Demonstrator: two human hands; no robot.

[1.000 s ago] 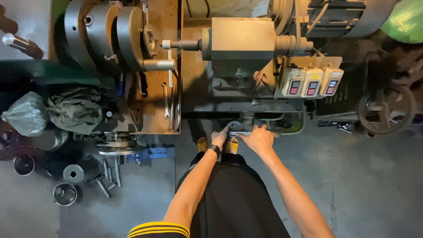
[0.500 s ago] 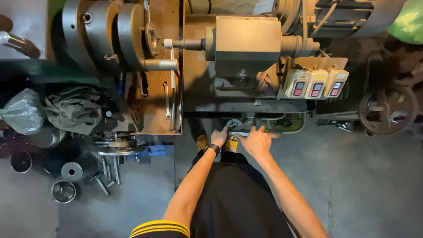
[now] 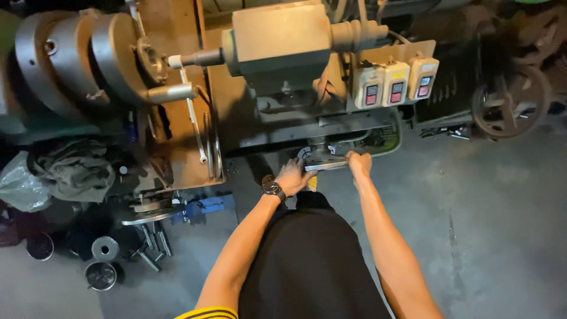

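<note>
I look down on a large lathe [image 3: 277, 53] from above. Its round metal handwheel with a flat crank bar [image 3: 323, 163] sticks out at the front of the carriage. My left hand [image 3: 293, 176], with a dark wristwatch on the wrist, grips the left end of that bar. My right hand [image 3: 358, 162] is closed on the bar's right end. Both arms reach forward over my black clothing. The big steel chuck [image 3: 88, 59] sits at the left of the machine.
Three switch boxes [image 3: 394, 82] with red and black buttons hang on the lathe's front right. A spoked wheel [image 3: 511, 103] stands at the far right. Metal rings, bolts and cans [image 3: 106, 260] lie on the concrete floor at left, beside a cloth bundle [image 3: 74, 168].
The view has moved closer to the machine. My right hand has shifted right along the handwheel's bar and my left hand has dropped slightly, so the wheel appears turned.
</note>
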